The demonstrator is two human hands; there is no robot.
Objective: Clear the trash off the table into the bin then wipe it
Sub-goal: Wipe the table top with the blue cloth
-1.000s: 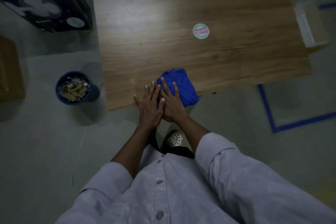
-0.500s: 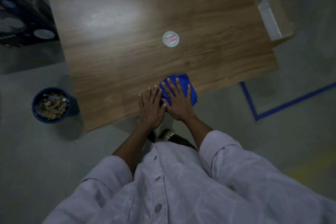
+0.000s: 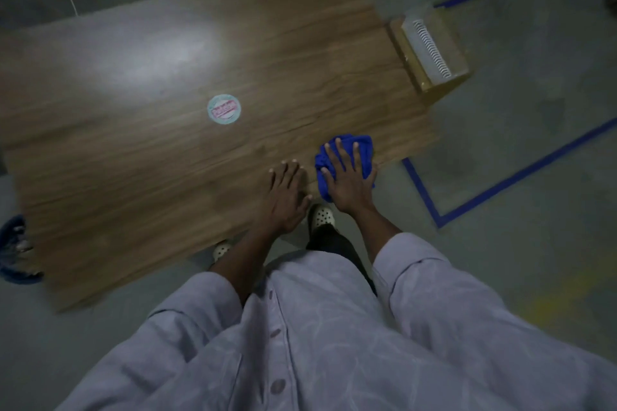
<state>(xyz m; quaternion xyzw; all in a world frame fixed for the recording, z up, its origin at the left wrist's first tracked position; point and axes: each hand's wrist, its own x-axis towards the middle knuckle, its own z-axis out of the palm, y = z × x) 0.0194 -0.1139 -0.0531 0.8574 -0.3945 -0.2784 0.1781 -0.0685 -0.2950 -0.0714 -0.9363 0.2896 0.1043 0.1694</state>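
At the near edge of the table (image 3: 133,177), the blue cloth (image 3: 365,143) has slid right toward the corner and the hands have parted, so wiping looks underway. The trash sits in the bin (image 3: 13,253). The right hand (image 3: 347,177) presses flat on the cloth, fingers spread. The left hand (image 3: 287,197) rests open on bare wood beside it.

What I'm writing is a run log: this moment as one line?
step: wiping | right hand: flat on blue cloth, near edge of table | left hand: flat on table | bin: on floor
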